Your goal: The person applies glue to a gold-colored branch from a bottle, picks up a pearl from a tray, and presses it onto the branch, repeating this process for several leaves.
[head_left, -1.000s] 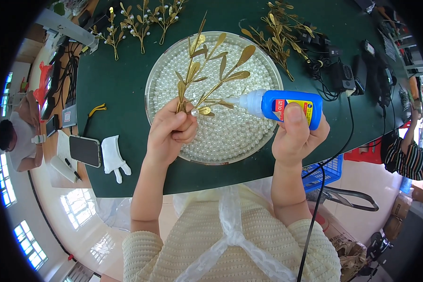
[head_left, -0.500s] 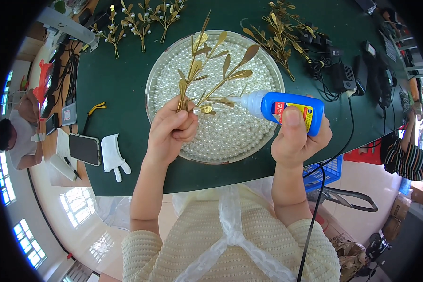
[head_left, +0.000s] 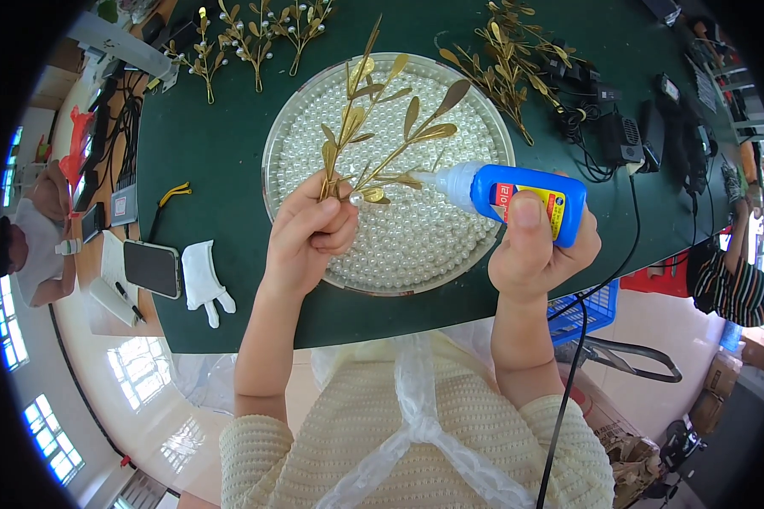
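The left hand (head_left: 310, 233) is curled shut, pinching the lower stem of a gold leaf sprig (head_left: 382, 140) between thumb and fingers. The right hand (head_left: 539, 254) is wrapped tight round a blue glue bottle (head_left: 518, 193), thumb pressed on its yellow label. The bottle lies nearly level, its long axis running left to right, and its pale nozzle points left, its tip meeting the sprig at the fork just above the left fingers. The sprig's long axis rises from the left hand up and slightly right, its leaves fanning away from the person.

Both hands hover over a round clear tray (head_left: 273, 136) filled with white pearl beads (head_left: 416, 237), which sits on the dark green table (head_left: 221, 161). Beyond the tray lie more gold sprigs with pearls (head_left: 255, 34) on the left and a heap of bare gold sprigs (head_left: 505, 64) on the right, beside black cables and adapters (head_left: 624, 136). Left of the left hand, well apart, are a white glove (head_left: 204, 288) and a dark phone (head_left: 151, 268) at the table's edge. Nothing stands between bottle and sprig.

Against the picture of a second ago, the bottle has drawn in leftward, so the nozzle now reaches the stem; the left hand's hold on the sprig is unchanged.
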